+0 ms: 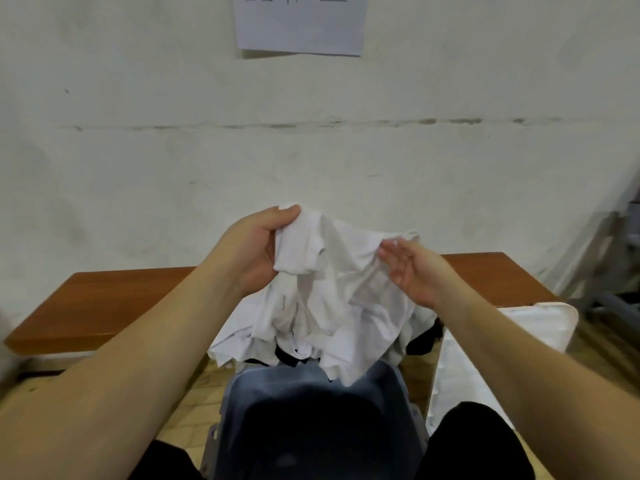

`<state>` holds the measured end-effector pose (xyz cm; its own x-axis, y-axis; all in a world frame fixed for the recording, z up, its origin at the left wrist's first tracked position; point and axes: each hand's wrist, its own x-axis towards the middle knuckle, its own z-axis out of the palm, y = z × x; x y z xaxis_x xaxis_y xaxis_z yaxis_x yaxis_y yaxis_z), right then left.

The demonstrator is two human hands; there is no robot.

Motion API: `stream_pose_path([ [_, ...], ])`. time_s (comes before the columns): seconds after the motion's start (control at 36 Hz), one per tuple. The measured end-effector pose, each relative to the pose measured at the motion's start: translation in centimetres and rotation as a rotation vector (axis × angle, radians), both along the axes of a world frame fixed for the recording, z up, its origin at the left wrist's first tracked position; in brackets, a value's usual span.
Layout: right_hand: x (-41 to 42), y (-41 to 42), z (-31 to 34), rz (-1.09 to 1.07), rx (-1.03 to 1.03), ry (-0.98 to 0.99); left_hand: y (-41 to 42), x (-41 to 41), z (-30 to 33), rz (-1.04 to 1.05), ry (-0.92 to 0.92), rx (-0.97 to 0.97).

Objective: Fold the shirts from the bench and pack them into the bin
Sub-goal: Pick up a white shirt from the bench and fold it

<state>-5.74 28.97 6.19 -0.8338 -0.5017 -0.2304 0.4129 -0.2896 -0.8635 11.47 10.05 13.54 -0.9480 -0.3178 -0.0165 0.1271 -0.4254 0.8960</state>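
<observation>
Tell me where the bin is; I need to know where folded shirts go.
The blue-grey bin sits low in the head view's centre, between the person's knees, directly below the white shirt and in front of the wooden bench.

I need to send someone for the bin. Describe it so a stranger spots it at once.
Find the long brown bench along the white wall. In front of its middle, on the floor between the person's knees, sits the bin. It is the only grey-blue plastic tub there, open-topped and dark inside, with a white shirt hanging over its far rim.
</observation>
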Motion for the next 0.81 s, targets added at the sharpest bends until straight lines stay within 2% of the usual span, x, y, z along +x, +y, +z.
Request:
stream_pose_path([
  [0.08, 1.5, -0.7, -2.0, 0.027, 0.088, 0.063, 1.5, -0.9, 1.5, 0.04, -0.002, 0.016],
  [0.19, 5.3, -1.9, -3.5, -0.03, 0.036, 0.101, 2.5, -1.9, 2.6, 0.087, -0.007, 0.078],
  [0.22, 6.4, -2.2, -3.4, -0.071, 0.058, 0.155, 2.7, -2.1, 2.7, 0.1, -0.01, 0.086],
  [0.33, 10.3, -2.8, -2.1, -0.206, 0.171, 0.59, 3.1, -2.7, 3.1, 0.126, -0.026, 0.117],
  [0.44, 11.1, -4.5, -2.1, -0.197, 0.372, 0.821, 3.5, -2.8, 3.5, 0.163, -0.04, 0.123],
  [0.53, 9.8, -4.8, -1.9, -0.194, 0.366, 0.663, 3.5, -2.5, 3.9, 0.189, -0.055, 0.124],
  [0.58, 8.6, -4.4, -2.3, -0.057, 0.373, 0.54, 3.3, -2.1, 4.1, 0.221, -0.066, 0.128],
  [0.67, 7.9, -3.4, -2.9, 0.116, 0.471, 0.586, 2.5, -1.5, 4.3, 0.274, -0.094, 0.113],
  [0.72, 7.6, -2.8, -2.6, 0.102, 0.477, 0.623, 1.8, -1.1, 4.4, 0.318, -0.114, 0.086],
  [0.81, 6.8, -2.0, -1.3, 0.079, 0.444, 0.561, 0.6, -0.4, 4.4, 0.346, -0.122, 0.03],
])
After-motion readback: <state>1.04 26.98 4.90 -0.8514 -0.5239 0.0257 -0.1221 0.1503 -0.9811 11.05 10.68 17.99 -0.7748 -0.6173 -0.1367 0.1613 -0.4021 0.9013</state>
